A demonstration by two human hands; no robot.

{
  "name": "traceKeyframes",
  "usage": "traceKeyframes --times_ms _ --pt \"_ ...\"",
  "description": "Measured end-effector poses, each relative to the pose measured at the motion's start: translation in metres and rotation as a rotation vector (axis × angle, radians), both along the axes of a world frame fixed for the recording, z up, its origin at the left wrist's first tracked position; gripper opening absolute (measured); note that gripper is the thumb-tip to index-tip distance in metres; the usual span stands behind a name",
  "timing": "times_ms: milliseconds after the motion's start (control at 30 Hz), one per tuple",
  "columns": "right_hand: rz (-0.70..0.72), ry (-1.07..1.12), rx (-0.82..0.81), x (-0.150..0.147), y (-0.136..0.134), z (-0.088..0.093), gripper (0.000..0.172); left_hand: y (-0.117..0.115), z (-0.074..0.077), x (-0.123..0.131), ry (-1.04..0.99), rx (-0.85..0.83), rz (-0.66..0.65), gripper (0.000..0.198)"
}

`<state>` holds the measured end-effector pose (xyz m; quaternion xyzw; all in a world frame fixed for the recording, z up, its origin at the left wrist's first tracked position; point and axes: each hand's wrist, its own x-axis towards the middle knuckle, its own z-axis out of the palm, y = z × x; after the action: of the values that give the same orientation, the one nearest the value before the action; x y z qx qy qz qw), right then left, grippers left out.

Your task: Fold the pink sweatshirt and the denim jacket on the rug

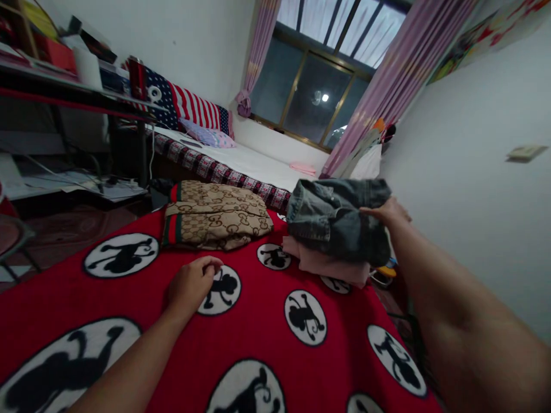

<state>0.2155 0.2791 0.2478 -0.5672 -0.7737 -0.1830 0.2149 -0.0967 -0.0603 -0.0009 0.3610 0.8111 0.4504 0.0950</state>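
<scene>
On the red blanket [267,304] with monkey prints, my left hand [196,281] rests or hovers low with its fingers curled together; whether anything is in them is hidden. My right hand [390,213] grips the right side of a folded dark denim garment [331,221], its thumb on top. Beneath the denim lies a folded pink cloth [327,265]. Left of this stack, a folded tan patterned garment [219,215] with red and green stripes lies on the blanket, just beyond my left hand and apart from it.
A white-topped bed [258,155] with pillows [206,135] stands behind, below a window with purple curtains [365,97]. At the left is a cluttered desk [86,94] with a chair [15,238] before it. Hanging clothes [368,160] are by the right wall.
</scene>
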Motion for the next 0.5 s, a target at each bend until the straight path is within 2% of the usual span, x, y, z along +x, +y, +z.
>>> traceKeyframes --times_ms 67,133,200,267,367,433,500 --pt "-0.088 0.064 -0.071 -0.003 0.001 -0.056 0.095 0.0 0.001 0.001 0.02 -0.022 0.004 0.024" --pt "0.013 -0.074 -0.236 -0.01 -0.001 -0.105 0.068 0.0 0.0 0.001 0.036 -0.04 0.013 0.024" --pt "0.015 -0.186 -0.277 -0.015 -0.002 -0.138 0.06 0.001 -0.002 0.0 0.052 -0.051 0.013 0.024" --pt "-0.006 -0.238 -0.279 -0.018 -0.003 -0.151 0.062 0.001 -0.005 0.0 0.065 -0.052 0.003 0.024" --pt "-0.019 -0.192 -0.32 -0.027 -0.013 -0.146 0.062 0.002 -0.007 -0.001 0.075 -0.064 -0.013 0.025" --pt "0.016 -0.047 -0.273 -0.042 -0.035 -0.14 0.058 0.002 -0.006 -0.001 0.08 -0.073 -0.016 0.025" --pt "0.157 0.184 -0.158 -0.066 -0.075 -0.137 0.053 0.002 -0.005 -0.001 0.086 -0.067 -0.021 0.025"
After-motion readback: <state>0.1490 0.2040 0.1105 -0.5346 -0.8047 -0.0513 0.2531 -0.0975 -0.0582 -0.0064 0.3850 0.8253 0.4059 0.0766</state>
